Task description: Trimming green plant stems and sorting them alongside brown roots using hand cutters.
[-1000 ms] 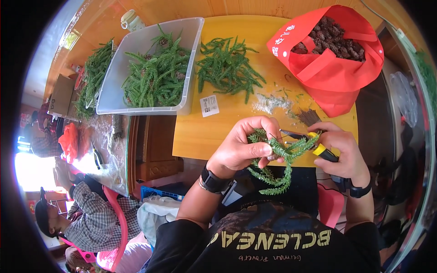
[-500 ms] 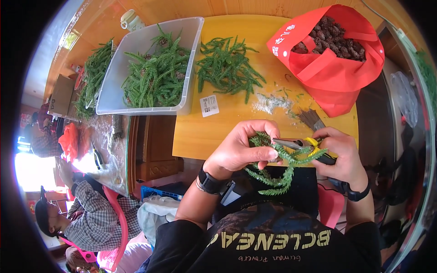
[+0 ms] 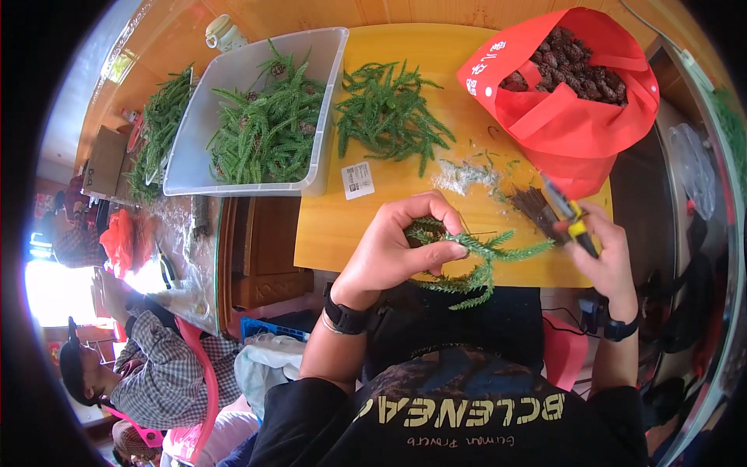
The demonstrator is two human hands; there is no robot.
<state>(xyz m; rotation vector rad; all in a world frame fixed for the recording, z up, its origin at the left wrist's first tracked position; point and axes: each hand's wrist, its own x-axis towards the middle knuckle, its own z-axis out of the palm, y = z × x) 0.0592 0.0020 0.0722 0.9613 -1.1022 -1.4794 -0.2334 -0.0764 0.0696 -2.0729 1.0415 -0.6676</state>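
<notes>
The fingers (image 3: 440, 212) of the left hand (image 3: 401, 249) are pinching a curved green sprig (image 3: 481, 274) of needle-like leaves above the near edge of the yellow wooden desk (image 3: 342, 241), its strands running rightward and curling downward. The right hand (image 3: 608, 253) is gripping metal pliers with yellow-and-black handles (image 3: 579, 229); blur is hiding how tightly its fingers are closing. A bundle of thin brown sticks (image 3: 531, 204) is lying slantwise between the hands, its near end pointing toward the right hand, the nearer one; whether they are touching, I cannot tell. Farther out, a loose green heap of sprigs (image 3: 393, 117) is lying beside a clear plastic bin (image 3: 317, 167), which is holding similar sprigs and a few pine cones (image 3: 307, 128). At the far right, a red fabric bag (image 3: 568, 156) is holding many brown cones (image 3: 572, 66)
</notes>
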